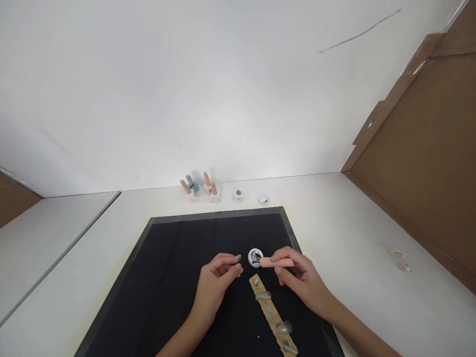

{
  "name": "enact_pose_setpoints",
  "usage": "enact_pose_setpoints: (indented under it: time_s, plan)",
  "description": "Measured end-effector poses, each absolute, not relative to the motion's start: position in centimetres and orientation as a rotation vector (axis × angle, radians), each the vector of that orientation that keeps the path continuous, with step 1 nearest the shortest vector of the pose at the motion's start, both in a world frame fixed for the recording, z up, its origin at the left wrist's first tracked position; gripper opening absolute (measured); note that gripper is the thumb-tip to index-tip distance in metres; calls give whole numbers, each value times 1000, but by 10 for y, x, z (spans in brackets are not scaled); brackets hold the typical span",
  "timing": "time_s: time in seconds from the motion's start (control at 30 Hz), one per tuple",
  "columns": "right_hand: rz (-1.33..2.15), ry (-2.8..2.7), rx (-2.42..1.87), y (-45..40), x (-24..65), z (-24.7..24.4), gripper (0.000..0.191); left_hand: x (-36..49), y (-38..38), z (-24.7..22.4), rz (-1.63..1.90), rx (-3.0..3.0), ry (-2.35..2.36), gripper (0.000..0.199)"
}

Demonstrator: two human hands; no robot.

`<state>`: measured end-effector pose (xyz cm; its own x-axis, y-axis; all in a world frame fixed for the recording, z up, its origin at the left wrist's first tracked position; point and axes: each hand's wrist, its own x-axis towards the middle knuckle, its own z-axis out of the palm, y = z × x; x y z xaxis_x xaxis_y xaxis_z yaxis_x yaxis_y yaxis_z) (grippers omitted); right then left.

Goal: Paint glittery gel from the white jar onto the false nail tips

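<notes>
My right hand (297, 277) is closed around the peach-coloured handle of a nail polish brush (277, 262). The brush's tip end points left, over a small round white dish (256, 258) with dark and silvery stuff in it. Left of the dish, my left hand (219, 275) has its thumb and forefinger drawn together. A small grey, nail-like piece (238, 258) shows at its fingertips; whether it is held or is the fingernail itself I cannot make out. Below the dish, between my hands, lies a tan strip (274, 317) bearing several greyish, translucent nail-like pieces.
A black mat (178, 267) with a grey border covers the white table. Behind it stand several nail polish bottles (191, 189), a small clear jar (238, 196) and a small white dish (264, 200). Two small round pieces (403, 267) lie at right, near a brown cardboard panel (420, 163).
</notes>
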<state>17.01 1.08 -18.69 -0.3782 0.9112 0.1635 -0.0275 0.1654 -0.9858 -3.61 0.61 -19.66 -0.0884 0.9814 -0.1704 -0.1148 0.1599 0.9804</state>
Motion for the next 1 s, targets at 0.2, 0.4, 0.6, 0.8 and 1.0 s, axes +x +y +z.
enact_pose_setpoints:
  time_s: [0.2,0.4,0.6,0.8,1.0]
  plan:
    - [1384,-1561,-824,10,173,-185,9,-35,5,-192,1140,951,1230,21]
    - [1364,-1565,-742,13,173,-184,18,-34,3,-191,1081,958,1165,22]
    - [1368,-1530,-767,15,170,-183,18,-34,2,-191,1057,987,1117,16]
    - [1385,-1508,-776,13,170,-182,17,-35,3,-195,1071,1088,1099,15]
    - [1386,-1504,-796,13,169,-181,20,-35,3,-191,1063,1142,1128,17]
